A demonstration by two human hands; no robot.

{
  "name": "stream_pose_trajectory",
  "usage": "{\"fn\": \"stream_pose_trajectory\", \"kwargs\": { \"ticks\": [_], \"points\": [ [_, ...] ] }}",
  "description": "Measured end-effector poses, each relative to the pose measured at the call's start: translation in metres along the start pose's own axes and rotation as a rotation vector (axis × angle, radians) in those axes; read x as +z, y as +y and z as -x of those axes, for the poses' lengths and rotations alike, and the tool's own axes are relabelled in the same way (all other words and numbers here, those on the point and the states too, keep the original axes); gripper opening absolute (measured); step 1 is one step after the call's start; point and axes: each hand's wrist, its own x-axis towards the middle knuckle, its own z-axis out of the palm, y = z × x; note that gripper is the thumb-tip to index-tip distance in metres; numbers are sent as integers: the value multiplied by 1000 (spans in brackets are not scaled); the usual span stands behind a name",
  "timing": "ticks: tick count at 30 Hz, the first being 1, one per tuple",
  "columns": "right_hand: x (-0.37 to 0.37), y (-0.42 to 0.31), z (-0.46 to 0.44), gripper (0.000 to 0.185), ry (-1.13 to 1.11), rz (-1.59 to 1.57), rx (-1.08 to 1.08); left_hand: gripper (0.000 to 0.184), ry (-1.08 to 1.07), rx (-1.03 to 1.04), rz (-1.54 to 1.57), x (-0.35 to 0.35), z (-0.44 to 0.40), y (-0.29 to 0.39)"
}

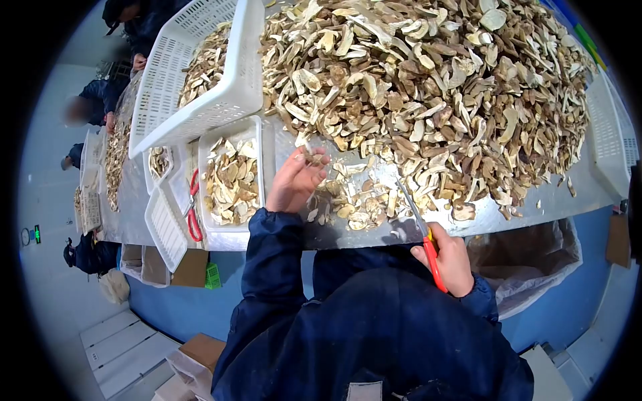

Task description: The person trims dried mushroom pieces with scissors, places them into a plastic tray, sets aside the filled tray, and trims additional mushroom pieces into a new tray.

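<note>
We see a single mushroom slice [312,159] raised just above the near edge of the heap, pinched between the thumb and fingers of the left hand [294,184]. Our right hand [451,260] is wrapped around the scissors [430,251] by their red and yellow handles, the blades pointing forward and away from us — they look nearly together, though we cannot tell whether a gap remains. Between the two hands, loose pieces [361,210] lie scattered on the metal table [548,204], and beyond them rises a broad mushroom pile [428,100]. Just left of the left hand stands a white tray [260,164] partly filled with slices; beside it lies a second pair of scissors [194,226] with red loops. Behind the tray, a large perforated basket [249,73] sits tilted in our view, with more slices inside. Below the table at right, we find a bin [535,264] with a clear liner — and, at far left, people in dark clothing [152,30] along the worktop.
</note>
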Motion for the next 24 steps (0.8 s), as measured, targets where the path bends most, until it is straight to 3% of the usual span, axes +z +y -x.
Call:
{"fn": "stream_pose_trajectory", "kwargs": {
  "ticks": [4,10,13,16,17,24],
  "points": [
    [2,3,0,52,4,15,-23,43,-331,18,249,-20,-4,-5],
    [1,-2,-1,48,9,2,-32,65,-103,-60,439,2,7,9],
    [2,-4,-2,43,6,-22,-28,70,-86,-69,417,11,13,12],
    [1,-5,-4,44,-6,-10,-38,75,-138,-40,84,14,21,14],
    [2,-4,-5,45,-9,-4,-50,78,-120,-88,123,17,20,15],
    [-1,-10,-7,45,-15,8,-38,61,-52,-214,-86,32,21,8]
  ]
}}
